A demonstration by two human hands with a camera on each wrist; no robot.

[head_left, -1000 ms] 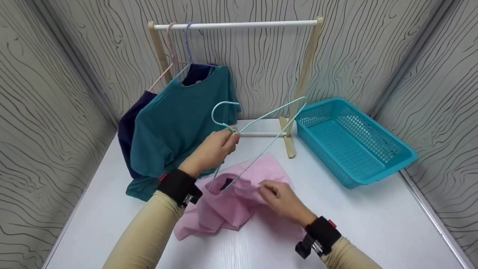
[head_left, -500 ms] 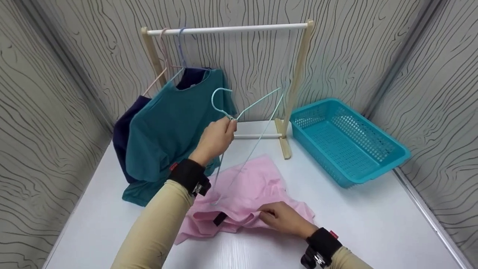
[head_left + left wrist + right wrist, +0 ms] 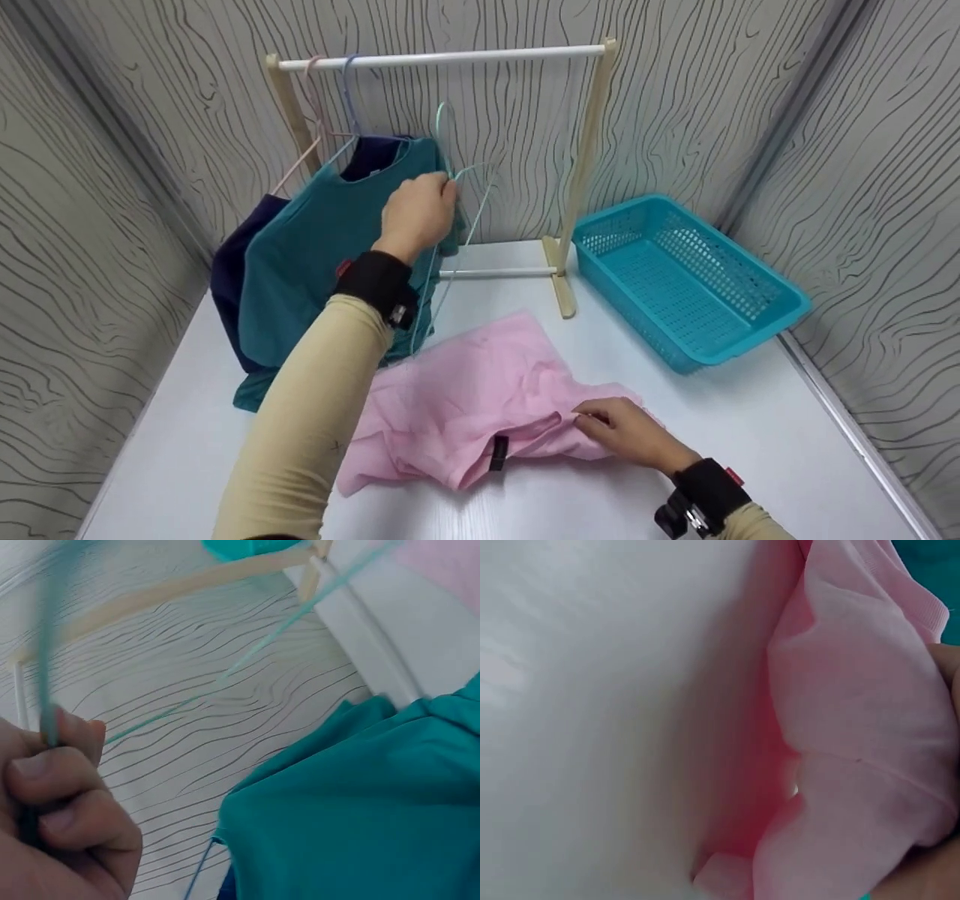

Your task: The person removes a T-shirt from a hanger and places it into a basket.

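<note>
My left hand (image 3: pixel 420 210) grips a mint-green wire hanger (image 3: pixel 472 225) just below its hook, in front of the rack and beside the teal shirt. In the left wrist view the curled fingers (image 3: pixel 82 817) wrap the hanger's wire. A pink shirt (image 3: pixel 480 375) lies rumpled on the white table, with a black label at its collar facing me. My right hand (image 3: pixel 626 431) pinches the pink cloth near the shoulder, right of the collar. Folded pink fabric (image 3: pixel 855 712) fills much of the right wrist view, and only the edge of that hand shows there.
A rack with a white rail (image 3: pixel 480 57) and wooden posts stands at the back. From its left end hang a teal shirt (image 3: pixel 315 240) and a dark purple shirt (image 3: pixel 240 247) on hangers. A turquoise perforated basket (image 3: pixel 682 292) sits at the right.
My left hand has lifted the hanger up and away from the pink shirt, towards the rack. My right hand has drawn the shirt's collar towards me and to the right.
</note>
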